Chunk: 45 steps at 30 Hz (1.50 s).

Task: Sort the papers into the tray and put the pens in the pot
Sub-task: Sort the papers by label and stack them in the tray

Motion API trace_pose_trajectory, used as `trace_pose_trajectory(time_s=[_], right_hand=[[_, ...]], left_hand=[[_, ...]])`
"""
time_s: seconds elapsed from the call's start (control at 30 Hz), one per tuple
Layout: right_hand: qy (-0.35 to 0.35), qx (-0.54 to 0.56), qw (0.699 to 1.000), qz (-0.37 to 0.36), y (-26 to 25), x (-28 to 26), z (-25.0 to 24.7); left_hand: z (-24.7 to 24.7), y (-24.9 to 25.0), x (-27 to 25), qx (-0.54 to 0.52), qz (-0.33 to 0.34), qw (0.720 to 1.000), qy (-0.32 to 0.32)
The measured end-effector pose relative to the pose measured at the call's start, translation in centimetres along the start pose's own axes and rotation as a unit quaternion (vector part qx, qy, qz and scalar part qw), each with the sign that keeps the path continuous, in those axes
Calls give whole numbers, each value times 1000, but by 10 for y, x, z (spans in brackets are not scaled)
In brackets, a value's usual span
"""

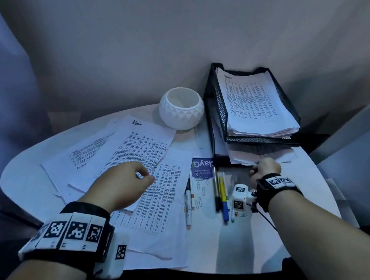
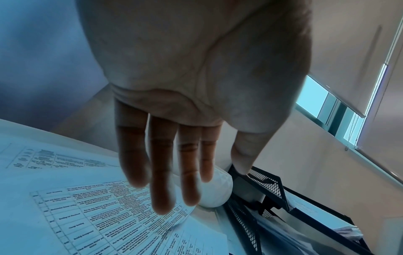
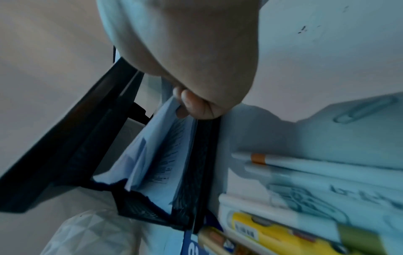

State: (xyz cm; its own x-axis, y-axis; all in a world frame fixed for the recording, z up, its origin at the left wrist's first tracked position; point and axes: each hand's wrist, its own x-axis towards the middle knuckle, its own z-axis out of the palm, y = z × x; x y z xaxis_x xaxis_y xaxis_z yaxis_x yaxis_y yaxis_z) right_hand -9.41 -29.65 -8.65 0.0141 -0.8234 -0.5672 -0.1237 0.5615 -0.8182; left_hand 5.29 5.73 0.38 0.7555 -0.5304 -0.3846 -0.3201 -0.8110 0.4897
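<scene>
**R hand** (image 1: 265, 168) — fingers curled, pinching the front edge of the sheets (image 1: 269, 154) in the lower tier of the tray (image 1: 221, 109). Wrist view: fingertips (image 3: 191, 105) clamp a sheet corner at the tray's front rim. The sheets lie partly inside the tier and partly out over the desk (image 1: 25, 177). The upper tier holds a separate stack (image 1: 250, 102), untouched.

**L hand** (image 1: 120, 184) — relaxed, holding nothing, fingers (image 2: 161, 172) near straight, above the loose papers (image 1: 139, 144) at desk centre-left. Contact w/ the papers cannot be told.

**Misc.:**
- Pot (image 1: 181, 108): just left of the tray.
- Pens (image 1: 222, 192) and clips (image 1: 198, 187): btwn the papers and the R hand.
- Blue card (image 1: 202, 165): at the tray's front-left corner.
</scene>
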Motion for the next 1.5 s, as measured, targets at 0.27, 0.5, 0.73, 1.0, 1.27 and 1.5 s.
trace_pose_trajectory(time_s=[0.27, 0.5, 0.73, 1.0, 1.27, 1.5], right_hand=[[3, -422, 902, -89, -16, 1, 41], [-55, -230, 968, -79, 10, 25, 54], [-33, 19, 998, 55, 39, -54, 85], [-268, -231, 935, 17, 97, -132, 162], [-212, -390, 893, -67, 114, -150, 194], [-219, -455, 857, -102, 114, -154, 205]], left_hand=[[-1, -3, 8, 15, -14, 1000, 3], [-7, -5, 5, 15, -22, 1000, 13], [-19, -9, 1, 5, -20, 999, 32], [-35, -12, -4, -25, -17, 998, 57], [-48, -16, -5, -53, -14, 996, 69], [-53, -18, -4, -55, -10, 996, 73]])
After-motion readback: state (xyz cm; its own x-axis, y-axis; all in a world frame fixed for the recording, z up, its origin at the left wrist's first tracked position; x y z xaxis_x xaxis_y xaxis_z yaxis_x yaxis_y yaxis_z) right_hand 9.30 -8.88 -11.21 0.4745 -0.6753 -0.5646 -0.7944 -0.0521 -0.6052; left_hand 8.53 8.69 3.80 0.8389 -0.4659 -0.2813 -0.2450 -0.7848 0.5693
